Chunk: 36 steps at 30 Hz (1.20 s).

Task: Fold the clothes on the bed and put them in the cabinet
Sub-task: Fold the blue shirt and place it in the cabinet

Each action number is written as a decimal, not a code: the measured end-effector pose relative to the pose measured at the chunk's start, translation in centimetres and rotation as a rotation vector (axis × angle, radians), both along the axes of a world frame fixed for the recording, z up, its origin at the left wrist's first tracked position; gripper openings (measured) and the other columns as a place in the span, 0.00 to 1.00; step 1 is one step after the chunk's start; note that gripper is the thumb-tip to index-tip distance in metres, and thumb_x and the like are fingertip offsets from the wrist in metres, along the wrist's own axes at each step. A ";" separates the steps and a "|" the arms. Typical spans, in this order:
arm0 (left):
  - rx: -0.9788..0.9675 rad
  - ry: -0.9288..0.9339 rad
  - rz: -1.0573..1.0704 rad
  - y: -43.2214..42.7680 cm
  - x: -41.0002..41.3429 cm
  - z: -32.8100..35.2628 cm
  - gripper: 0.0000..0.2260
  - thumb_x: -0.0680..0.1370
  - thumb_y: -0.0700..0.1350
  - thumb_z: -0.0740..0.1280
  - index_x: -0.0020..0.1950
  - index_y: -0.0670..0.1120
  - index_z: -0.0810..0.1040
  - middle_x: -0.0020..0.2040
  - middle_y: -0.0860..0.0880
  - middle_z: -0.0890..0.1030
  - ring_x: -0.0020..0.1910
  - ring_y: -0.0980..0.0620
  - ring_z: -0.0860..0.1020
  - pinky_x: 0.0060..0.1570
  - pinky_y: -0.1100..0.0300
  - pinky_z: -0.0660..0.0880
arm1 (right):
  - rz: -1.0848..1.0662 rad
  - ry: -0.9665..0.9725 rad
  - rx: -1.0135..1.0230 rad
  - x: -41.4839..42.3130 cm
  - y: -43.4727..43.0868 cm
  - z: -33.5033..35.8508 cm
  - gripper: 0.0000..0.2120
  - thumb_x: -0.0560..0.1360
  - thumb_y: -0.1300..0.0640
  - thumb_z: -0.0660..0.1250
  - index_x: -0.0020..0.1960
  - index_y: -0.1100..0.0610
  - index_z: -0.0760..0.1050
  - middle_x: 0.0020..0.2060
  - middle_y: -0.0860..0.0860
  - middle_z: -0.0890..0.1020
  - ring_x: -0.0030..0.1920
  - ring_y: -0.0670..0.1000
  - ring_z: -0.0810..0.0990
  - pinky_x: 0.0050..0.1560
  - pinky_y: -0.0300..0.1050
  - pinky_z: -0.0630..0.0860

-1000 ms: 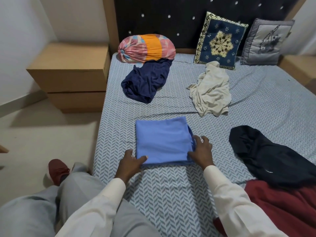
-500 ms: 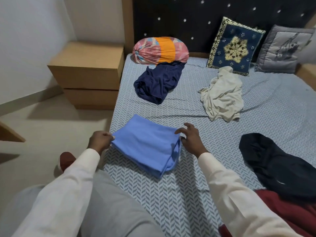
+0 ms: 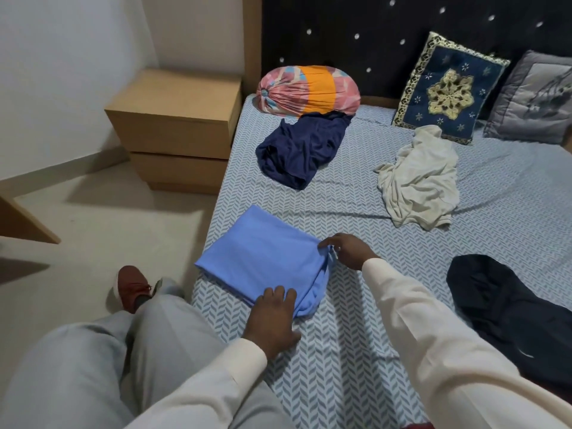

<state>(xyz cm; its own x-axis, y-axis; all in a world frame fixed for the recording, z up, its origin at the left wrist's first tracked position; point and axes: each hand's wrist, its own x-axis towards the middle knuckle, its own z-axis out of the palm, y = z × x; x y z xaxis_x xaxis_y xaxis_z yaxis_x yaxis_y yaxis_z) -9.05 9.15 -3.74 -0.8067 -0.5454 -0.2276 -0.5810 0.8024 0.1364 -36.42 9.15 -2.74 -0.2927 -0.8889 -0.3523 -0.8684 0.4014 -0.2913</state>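
Here the right hand (image 3: 348,253) pinches the right corner of the folded blue garment (image 3: 263,258) between thumb and fingers. The left hand (image 3: 272,320) rests on its near corner, and whether those fingers curl under the edge cannot be told. The garment lies by the left edge of the bed (image 3: 340,382), apart from a crumpled navy garment (image 3: 300,150), a cream garment (image 3: 421,181) and a black garment (image 3: 510,311); a wooden bedside cabinet (image 3: 176,128) stands left of the bed.

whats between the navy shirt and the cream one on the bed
Just bare patterned bedsheet, shown in the head view.
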 end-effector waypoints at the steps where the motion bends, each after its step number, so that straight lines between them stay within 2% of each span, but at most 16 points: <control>1: -0.010 0.009 0.016 0.0 -0.1 -0.1 0.26 0.72 0.56 0.67 0.65 0.47 0.64 0.59 0.45 0.69 0.56 0.43 0.70 0.53 0.51 0.68 | 0.006 0.014 0.007 0.0 -0.2 -0.2 0.21 0.78 0.63 0.61 0.65 0.43 0.76 0.60 0.53 0.77 0.57 0.59 0.77 0.51 0.49 0.74; 4: -0.045 0.041 0.073 -0.1 -0.4 -0.4 0.20 0.70 0.50 0.69 0.58 0.46 0.69 0.52 0.45 0.73 0.50 0.44 0.73 0.46 0.53 0.70 | 0.022 0.071 -0.040 0.5 -0.6 -0.5 0.20 0.77 0.61 0.62 0.64 0.42 0.75 0.57 0.53 0.76 0.57 0.60 0.76 0.49 0.50 0.74; 6: -0.056 0.038 0.049 0.1 -0.5 -0.6 0.22 0.56 0.48 0.78 0.45 0.47 0.74 0.39 0.47 0.74 0.36 0.47 0.75 0.32 0.57 0.70 | 0.044 0.112 -0.047 1.0 -0.7 -0.8 0.21 0.76 0.62 0.62 0.64 0.44 0.74 0.57 0.53 0.75 0.58 0.60 0.75 0.49 0.51 0.74; 8: -0.124 0.086 0.029 -0.1 -0.5 -1.3 0.23 0.47 0.43 0.79 0.36 0.48 0.73 0.30 0.48 0.72 0.26 0.49 0.72 0.23 0.61 0.67 | 0.044 0.162 -0.055 1.4 -0.8 -1.1 0.21 0.75 0.62 0.61 0.64 0.45 0.74 0.58 0.53 0.75 0.58 0.59 0.75 0.51 0.51 0.74; 11: -0.148 0.159 0.013 -0.8 0.0 -0.8 0.21 0.46 0.43 0.80 0.33 0.49 0.73 0.29 0.50 0.72 0.24 0.50 0.72 0.19 0.62 0.64 | 0.000 0.176 -0.097 1.6 -0.8 -1.2 0.16 0.76 0.59 0.62 0.61 0.44 0.76 0.56 0.52 0.77 0.56 0.59 0.78 0.51 0.50 0.76; 14: -0.151 0.317 0.001 -1.8 1.3 1.1 0.17 0.54 0.45 0.76 0.35 0.49 0.71 0.32 0.50 0.72 0.28 0.49 0.75 0.21 0.62 0.65 | -0.080 0.056 -0.201 1.3 0.0 -0.4 0.12 0.75 0.56 0.63 0.56 0.46 0.79 0.54 0.53 0.80 0.55 0.58 0.79 0.52 0.51 0.76; 17: -0.123 0.514 0.059 -4.0 3.4 3.7 0.07 0.63 0.47 0.66 0.39 0.49 0.73 0.36 0.50 0.75 0.36 0.46 0.77 0.29 0.56 0.70 | -0.107 -0.069 -0.453 1.1 1.7 1.5 0.12 0.72 0.61 0.67 0.54 0.52 0.81 0.51 0.53 0.81 0.52 0.56 0.81 0.51 0.54 0.78; 19: -0.068 0.670 0.085 -5.5 5.2 5.9 0.09 0.67 0.48 0.64 0.44 0.49 0.79 0.40 0.50 0.79 0.42 0.48 0.77 0.41 0.56 0.71 | -0.140 -0.174 -0.611 2.0 3.4 4.0 0.12 0.72 0.66 0.69 0.53 0.56 0.81 0.51 0.52 0.80 0.52 0.54 0.80 0.50 0.53 0.79; 21: -0.003 0.811 0.111 -6.6 7.0 8.8 0.13 0.68 0.46 0.63 0.49 0.48 0.82 0.43 0.51 0.82 0.45 0.54 0.76 0.46 0.62 0.70 | -0.202 -0.294 -0.718 3.3 5.4 7.1 0.12 0.74 0.67 0.69 0.55 0.56 0.80 0.54 0.49 0.79 0.54 0.49 0.79 0.52 0.45 0.78; 23: 0.073 0.920 0.145 -7.0 8.4 11.8 0.12 0.69 0.43 0.63 0.50 0.48 0.82 0.45 0.56 0.81 0.45 0.61 0.77 0.49 0.68 0.71 | -0.195 -0.406 -0.790 4.4 7.4 10.1 0.12 0.74 0.66 0.68 0.55 0.56 0.80 0.55 0.49 0.81 0.54 0.44 0.80 0.51 0.38 0.76; 25: 0.159 1.034 0.190 -7.0 9.2 13.8 0.11 0.72 0.38 0.67 0.51 0.50 0.82 0.47 0.61 0.82 0.47 0.66 0.78 0.50 0.73 0.71 | -0.157 -0.542 -0.831 5.6 9.3 12.9 0.09 0.74 0.69 0.66 0.52 0.61 0.80 0.47 0.49 0.84 0.47 0.42 0.81 0.47 0.34 0.75; 26: 0.241 1.086 0.219 -6.8 9.3 14.5 0.11 0.73 0.36 0.68 0.51 0.51 0.81 0.47 0.62 0.82 0.47 0.66 0.79 0.50 0.73 0.72 | -0.146 -0.615 -0.860 6.2 10.2 14.0 0.07 0.73 0.69 0.66 0.49 0.62 0.79 0.43 0.48 0.83 0.44 0.42 0.80 0.45 0.34 0.74; 28: 0.449 1.171 0.249 -6.4 9.2 15.3 0.12 0.76 0.34 0.69 0.51 0.50 0.81 0.47 0.60 0.84 0.46 0.64 0.80 0.49 0.71 0.74 | -0.137 -0.759 -0.918 7.3 11.6 15.4 0.09 0.73 0.72 0.66 0.46 0.60 0.79 0.40 0.48 0.83 0.42 0.43 0.79 0.44 0.36 0.74; 31: 0.643 1.180 0.280 -6.4 8.2 14.8 0.09 0.78 0.34 0.67 0.51 0.47 0.81 0.46 0.55 0.85 0.45 0.60 0.80 0.48 0.67 0.76 | -0.199 -0.886 -0.945 7.5 12.4 14.6 0.19 0.74 0.76 0.64 0.43 0.54 0.83 0.40 0.51 0.84 0.42 0.46 0.80 0.43 0.38 0.76; 34: 0.809 1.071 0.364 -7.3 6.9 12.0 0.08 0.79 0.32 0.65 0.50 0.44 0.81 0.42 0.54 0.84 0.42 0.59 0.79 0.44 0.65 0.76 | -0.322 -0.858 -0.860 6.8 11.9 12.2 0.16 0.74 0.74 0.65 0.42 0.56 0.83 0.38 0.52 0.83 0.40 0.47 0.78 0.41 0.38 0.75; 36: 0.850 0.967 0.414 -8.4 5.8 9.8 0.07 0.79 0.34 0.65 0.49 0.43 0.81 0.41 0.51 0.84 0.41 0.55 0.79 0.44 0.59 0.76 | -0.407 -0.775 -0.759 5.8 10.9 10.1 0.12 0.75 0.71 0.67 0.42 0.56 0.83 0.35 0.50 0.83 0.37 0.45 0.78 0.39 0.39 0.74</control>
<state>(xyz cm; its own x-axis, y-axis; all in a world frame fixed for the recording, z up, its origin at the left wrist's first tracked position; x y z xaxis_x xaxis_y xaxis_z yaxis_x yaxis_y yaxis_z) -3.22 0.77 6.06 -0.6464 -0.7611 -0.0528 -0.1474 0.0567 0.9874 -30.61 20.06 7.36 -0.5450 -0.8382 0.0214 -0.1980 0.1038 -0.9747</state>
